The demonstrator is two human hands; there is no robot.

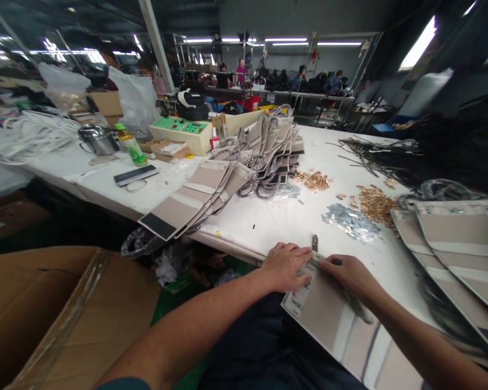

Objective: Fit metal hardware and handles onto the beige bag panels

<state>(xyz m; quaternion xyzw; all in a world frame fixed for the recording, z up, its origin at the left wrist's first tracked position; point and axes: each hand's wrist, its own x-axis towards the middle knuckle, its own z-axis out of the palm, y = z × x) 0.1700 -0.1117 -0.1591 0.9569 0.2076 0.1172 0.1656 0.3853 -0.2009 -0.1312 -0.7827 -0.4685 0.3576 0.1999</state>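
A beige panel (pixel 329 309) with pale stripes lies at the table's front edge, partly over my lap. My left hand (pixel 287 266) rests on its upper left end, fingers spread and pressing flat. At the panel's top edge, my right hand (pixel 350 276) is closed, thumb and fingers pinched together near the corner; what sits between them is too small to make out. A dark tool handle (pixel 360 310) shows beneath my right hand. Just beyond my fingertips a small dark metal strip (pixel 315 242) sticks out past the panel's edge.
Gold-coloured clips (pixel 376 205) and thin silvery plates (pixel 352 221) lie in piles beyond my hands. Beige panels are stacked at the right (pixel 463 227) and left of centre (pixel 195 197). A bottle (pixel 130 145) and green-topped machine (pixel 183 130) stand farther left. A large cardboard box (pixel 106 325) is lower left.
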